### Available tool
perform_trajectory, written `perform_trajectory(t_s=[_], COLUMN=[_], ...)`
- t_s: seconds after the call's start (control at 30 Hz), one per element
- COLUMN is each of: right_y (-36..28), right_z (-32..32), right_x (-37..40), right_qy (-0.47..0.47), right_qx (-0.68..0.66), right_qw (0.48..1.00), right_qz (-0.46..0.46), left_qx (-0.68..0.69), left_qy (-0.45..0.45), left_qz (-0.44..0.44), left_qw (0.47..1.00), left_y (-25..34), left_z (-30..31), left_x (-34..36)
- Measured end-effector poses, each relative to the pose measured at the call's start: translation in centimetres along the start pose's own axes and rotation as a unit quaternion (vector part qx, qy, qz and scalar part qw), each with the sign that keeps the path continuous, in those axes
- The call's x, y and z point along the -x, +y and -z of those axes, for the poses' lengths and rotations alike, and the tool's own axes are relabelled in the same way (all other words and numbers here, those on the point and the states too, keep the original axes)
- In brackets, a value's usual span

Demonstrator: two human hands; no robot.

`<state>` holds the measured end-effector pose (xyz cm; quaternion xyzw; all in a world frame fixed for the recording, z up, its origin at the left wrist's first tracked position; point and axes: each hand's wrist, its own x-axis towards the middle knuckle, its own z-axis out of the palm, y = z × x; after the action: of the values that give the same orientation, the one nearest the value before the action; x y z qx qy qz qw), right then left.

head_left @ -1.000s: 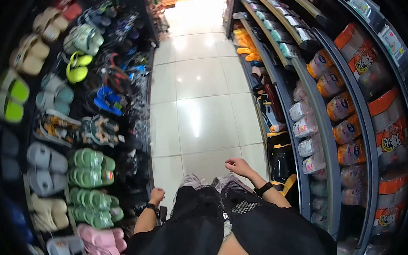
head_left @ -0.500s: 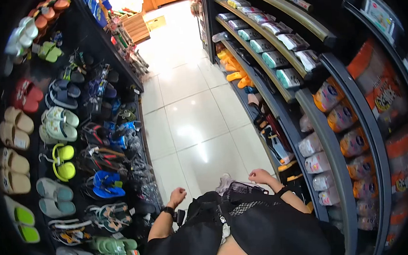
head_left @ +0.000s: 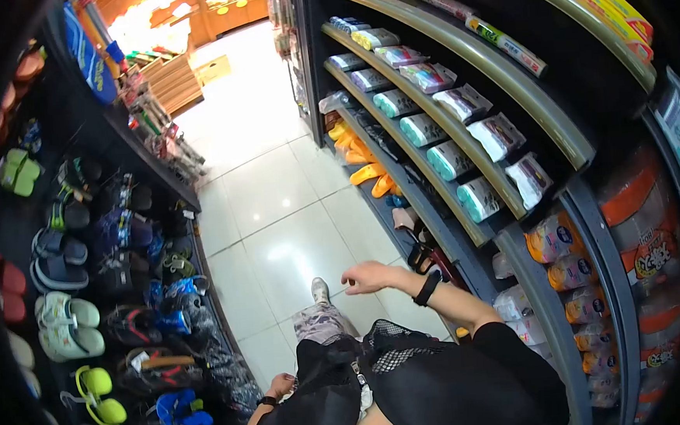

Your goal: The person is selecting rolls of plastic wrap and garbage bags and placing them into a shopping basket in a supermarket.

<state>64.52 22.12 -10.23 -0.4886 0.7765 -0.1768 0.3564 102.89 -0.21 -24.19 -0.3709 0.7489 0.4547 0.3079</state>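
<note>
My right hand point(head_left: 367, 277) is held out in front of my body above the tiled floor. Its fingers hang loosely bent and apart, with nothing in them, and a dark band point(head_left: 428, 288) circles the wrist. Low beside my black top point(head_left: 320, 393) is my left hand point(head_left: 281, 385), its fingers partly hidden against the cloth. Neither hand touches the shelves. One shoe point(head_left: 320, 292) shows ahead of me on the floor.
Slippers and sandals, among them a blue pair point(head_left: 183, 414), hang on the left rack. Curved shelves point(head_left: 455, 53) on the right carry packaged rolls point(head_left: 450, 161) and orange-and-white packs point(head_left: 552, 238). Pale floor tiles point(head_left: 280, 251) run between them toward a wooden counter point(head_left: 234, 12).
The view has turned to the right and moved forward along the aisle. My right hand has swung forward and inward; my left hand has dropped back beside my body. A shoe has stepped ahead.
</note>
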Motion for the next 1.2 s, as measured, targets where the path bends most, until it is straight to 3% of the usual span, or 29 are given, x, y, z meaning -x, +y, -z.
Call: perform_trajectory(t_s=[0.2, 0.33, 0.43, 0.57, 0.67, 0.8, 0.87, 1.07, 1.17, 1.2], right_y=[1.5, -0.8, -1.4, 0.6, 0.9, 5.1, 6.9, 14.7, 18.5, 19.4], right_z=[20.8, 33.9, 41.7, 49.5, 55.7, 63.1, 66.7, 77.9, 81.8, 83.0], right_x=[-5.6, -5.8, -5.5, -5.6, -6.4, -8.0, -8.9, -10.9, -11.8, -12.1], right_qy=[0.122, 0.174, 0.193, 0.216, 0.208, 0.25, 0.256, 0.274, 0.275, 0.255], right_qx=[0.106, 0.168, 0.188, 0.315, 0.355, 0.368, 0.388, 0.405, 0.385, 0.356], right_qw=[0.987, 0.97, 0.961, 0.919, 0.898, 0.884, 0.873, 0.849, 0.846, 0.855], right_qz=[-0.017, -0.029, -0.068, -0.103, -0.158, -0.145, -0.152, -0.2, -0.246, -0.278], left_qx=[0.069, -0.001, -0.087, -0.085, -0.063, -0.078, -0.092, 0.057, 0.081, 0.072], left_qy=[0.017, 0.067, 0.079, -0.007, -0.084, -0.121, -0.13, -0.235, -0.263, -0.236], left_qz=[-0.002, -0.175, -0.297, -0.407, -0.469, -0.525, -0.596, -0.679, -0.674, -0.688], left_qw=[0.997, 0.982, 0.948, 0.91, 0.877, 0.839, 0.787, 0.693, 0.686, 0.683], left_y=[6.9, 18.8, 31.9, 49.6, 59.2, 72.4, 79.4, 98.6, 105.9, 107.9], left_z=[16.5, 25.7, 29.7, 31.3, 31.3, 32.8, 34.0, 36.8, 37.8, 38.0], left_x=[-19.0, -29.5, -34.0, -33.3, -33.1, -30.8, -30.4, -30.0, -30.1, -30.4])
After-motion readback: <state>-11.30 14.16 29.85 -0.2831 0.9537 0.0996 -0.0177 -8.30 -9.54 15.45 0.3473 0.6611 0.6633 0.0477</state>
